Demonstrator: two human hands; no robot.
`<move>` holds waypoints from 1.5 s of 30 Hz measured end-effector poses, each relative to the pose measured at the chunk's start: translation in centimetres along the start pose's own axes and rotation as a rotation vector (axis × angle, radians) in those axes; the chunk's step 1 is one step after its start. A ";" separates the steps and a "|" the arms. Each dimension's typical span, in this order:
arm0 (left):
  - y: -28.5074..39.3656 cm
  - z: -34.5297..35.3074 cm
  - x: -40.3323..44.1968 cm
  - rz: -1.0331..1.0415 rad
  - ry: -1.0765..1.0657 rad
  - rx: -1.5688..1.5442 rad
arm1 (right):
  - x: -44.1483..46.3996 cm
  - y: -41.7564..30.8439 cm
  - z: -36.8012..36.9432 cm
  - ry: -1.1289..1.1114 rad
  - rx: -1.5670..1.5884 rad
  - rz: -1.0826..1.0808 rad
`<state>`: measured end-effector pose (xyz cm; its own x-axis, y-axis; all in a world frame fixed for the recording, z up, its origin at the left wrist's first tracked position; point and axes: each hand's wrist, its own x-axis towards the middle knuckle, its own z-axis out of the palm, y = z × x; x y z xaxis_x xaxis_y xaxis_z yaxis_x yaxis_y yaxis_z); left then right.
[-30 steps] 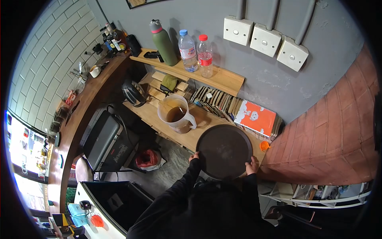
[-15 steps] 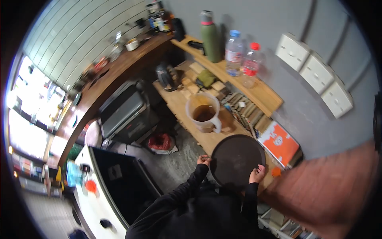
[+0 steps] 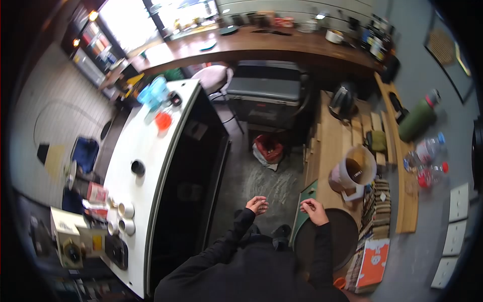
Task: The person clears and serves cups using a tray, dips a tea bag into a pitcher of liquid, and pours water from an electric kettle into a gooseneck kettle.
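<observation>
My left hand (image 3: 257,205) is raised over the grey floor with its fingers curled, and whether anything is between them is too small to tell. To its right, my right hand (image 3: 315,211) hovers above the left edge of the round dark tray (image 3: 332,240), fingers bent and partly together. The tray lies on the wooden bench (image 3: 329,166). Beyond it stands a translucent pitcher (image 3: 347,173) of brown liquid, its handle toward the tray.
A white counter (image 3: 146,201) with cups (image 3: 126,210) and an orange item (image 3: 163,121) runs along the left. A lined bin (image 3: 268,150) stands on the floor ahead. A kettle (image 3: 343,100), books (image 3: 376,209) and a bottle shelf (image 3: 406,206) are at the right.
The view has swung left, so the bench now lies at the right. Both my hands have let go of the tray and lifted off it; the tray stays on the bench.
</observation>
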<state>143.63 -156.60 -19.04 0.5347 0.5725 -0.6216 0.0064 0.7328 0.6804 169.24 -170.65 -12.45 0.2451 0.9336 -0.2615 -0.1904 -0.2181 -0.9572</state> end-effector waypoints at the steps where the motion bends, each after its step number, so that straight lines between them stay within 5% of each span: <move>1: 0.3 -0.8 -0.6 0.017 0.028 -0.043 | 1.1 -0.3 2.0 -0.055 -0.010 -0.007; 13: 10.1 -15.8 -8.4 0.402 0.134 -0.160 | 9.7 -0.4 27.5 -0.401 0.012 0.118; 17: 12.7 -24.6 -11.3 0.763 0.475 -0.007 | 13.2 0.1 36.4 -0.432 0.024 0.054; 22: 17.1 -34.0 -16.3 0.840 0.831 -0.065 | 15.5 0.0 46.7 -0.525 0.023 0.082; 27: 21.6 -41.6 -17.9 0.907 1.215 0.344 | 16.0 1.0 54.7 -0.587 0.048 0.099; 35: 24.2 -47.7 -15.8 0.901 1.071 0.514 | 17.9 0.6 61.0 -0.674 -0.037 0.015; 39: 24.4 -49.6 -13.7 1.080 0.920 0.288 | 18.3 -0.3 61.4 -0.619 -0.032 -0.005; 45: 25.9 -51.8 -12.2 0.907 1.100 0.581 | 18.4 -0.1 58.7 -0.466 0.025 -0.001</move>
<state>93.51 -125.62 -13.93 -0.3258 0.9031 0.2796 0.4912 -0.0910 0.8663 117.93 -136.78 -9.88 -0.2071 0.9632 -0.1713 -0.2142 -0.2155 -0.9527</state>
